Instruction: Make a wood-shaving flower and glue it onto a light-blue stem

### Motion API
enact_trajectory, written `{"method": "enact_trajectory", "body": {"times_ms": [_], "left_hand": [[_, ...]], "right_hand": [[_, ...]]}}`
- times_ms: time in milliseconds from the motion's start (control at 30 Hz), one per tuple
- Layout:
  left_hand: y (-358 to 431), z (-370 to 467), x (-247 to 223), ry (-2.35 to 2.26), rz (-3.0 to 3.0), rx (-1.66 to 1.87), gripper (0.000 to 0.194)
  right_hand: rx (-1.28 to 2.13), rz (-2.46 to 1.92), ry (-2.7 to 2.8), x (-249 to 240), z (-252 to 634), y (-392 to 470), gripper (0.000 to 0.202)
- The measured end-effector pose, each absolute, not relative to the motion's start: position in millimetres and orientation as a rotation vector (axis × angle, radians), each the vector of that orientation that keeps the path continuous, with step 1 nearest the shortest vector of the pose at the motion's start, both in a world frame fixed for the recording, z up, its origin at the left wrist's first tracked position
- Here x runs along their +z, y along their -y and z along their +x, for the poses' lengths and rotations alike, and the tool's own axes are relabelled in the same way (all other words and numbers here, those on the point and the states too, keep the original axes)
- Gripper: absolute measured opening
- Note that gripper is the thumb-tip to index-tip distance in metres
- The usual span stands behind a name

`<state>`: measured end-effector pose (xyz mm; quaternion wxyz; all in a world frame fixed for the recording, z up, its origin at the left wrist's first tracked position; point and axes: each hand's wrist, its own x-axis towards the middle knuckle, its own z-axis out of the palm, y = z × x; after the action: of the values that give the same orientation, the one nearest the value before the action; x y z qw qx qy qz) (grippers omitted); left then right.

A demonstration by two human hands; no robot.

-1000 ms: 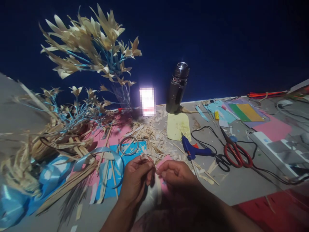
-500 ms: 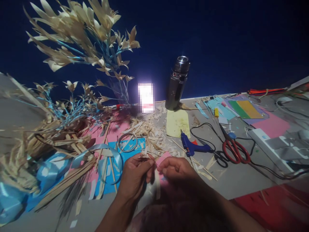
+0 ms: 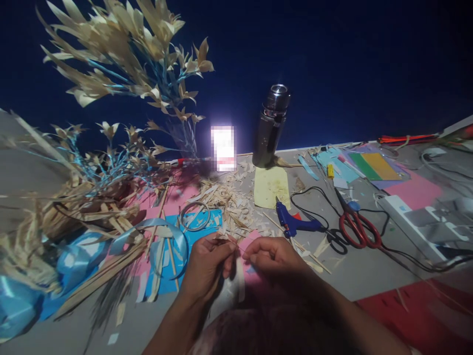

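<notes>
Near the bottom centre, my left hand (image 3: 212, 256) is closed in a pinch, thumb against fingers. Small pale husk petals (image 3: 220, 237) poke out above its fingertips. My right hand (image 3: 273, 254) is closed just to the right, its thumb and forefinger pinching one end of a thin strand (image 3: 242, 248). That strand runs across the small gap to the left fingertips; whether it is wire or thread I cannot tell. Beneath and behind the hands lie a pink sheet (image 3: 250, 237) and a scatter of husk scraps (image 3: 232, 209).
A blue glue gun (image 3: 295, 222), red-handled scissors (image 3: 358, 229) and a white power strip (image 3: 410, 227) lie at right. A flask (image 3: 271, 128) stands behind. Left are a tape ring (image 3: 195, 217), blue ribbon (image 3: 81, 251) and husk flowers (image 3: 158, 98) on blue stems.
My right hand has shifted very slightly, with the strand showing a little more clearly between the hands. My left hand keeps its pinch; the things around stay put.
</notes>
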<state>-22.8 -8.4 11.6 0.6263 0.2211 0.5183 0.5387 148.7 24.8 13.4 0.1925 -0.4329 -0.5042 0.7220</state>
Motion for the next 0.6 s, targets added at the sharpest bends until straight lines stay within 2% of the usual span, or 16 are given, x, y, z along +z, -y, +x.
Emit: {"method": "enact_trajectory", "body": {"times_ms": [600], "left_hand": [[11.2,-20.1,14.2,-1.190,0.498,1.244,0.020]], "right_hand": [[1.997,-1.254,1.438,15.4,149.0,-24.4,0.023]]}}
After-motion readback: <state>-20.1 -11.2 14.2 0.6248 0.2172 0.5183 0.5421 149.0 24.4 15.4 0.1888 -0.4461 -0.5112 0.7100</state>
